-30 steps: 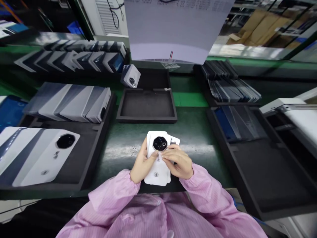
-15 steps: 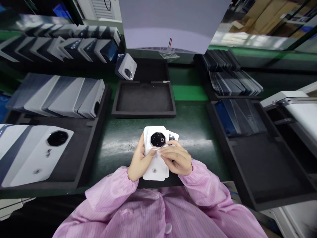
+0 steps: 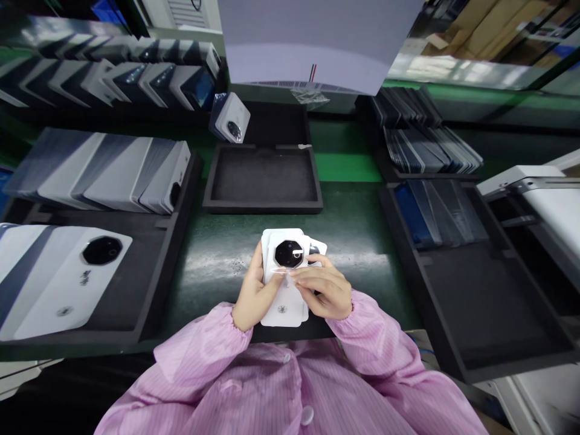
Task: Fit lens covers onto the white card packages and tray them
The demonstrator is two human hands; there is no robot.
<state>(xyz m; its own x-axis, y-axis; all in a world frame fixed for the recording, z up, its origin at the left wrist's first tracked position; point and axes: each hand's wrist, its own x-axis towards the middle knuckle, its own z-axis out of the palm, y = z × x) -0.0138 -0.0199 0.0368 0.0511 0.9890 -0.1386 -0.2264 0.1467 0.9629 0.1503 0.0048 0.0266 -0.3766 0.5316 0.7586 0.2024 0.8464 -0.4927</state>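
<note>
A small stack of white phone back panels (image 3: 283, 302) is held low over the bench, close to my body. The top panel carries a black octagonal camera patch (image 3: 289, 254) and a small round mark near its lower end. Around the left edge of the stack, my left hand (image 3: 258, 290) is closed, its thumb lying across the front. My right hand (image 3: 322, 285) is closed too, fingertips pinched together just below the camera patch beside the left thumb. A thin shiny line shows at the fingertips; what they pinch is unclear. Another panel (image 3: 319, 246) juts out at the right.
Left, a black tray (image 3: 136, 290) holds overlapping white panels (image 3: 58, 290). Ahead sits a shallow black tray (image 3: 263, 208), with a wrapped stack (image 3: 233, 118) behind it. On the right, another black tray (image 3: 489, 302) holds clear and blue sheets (image 3: 439, 214). A pale board (image 3: 312, 42) stands at the back.
The view has shifted very slightly. Both hands keep almost the same hold on the stack, and the reflection on the camera patch looks a little different.
</note>
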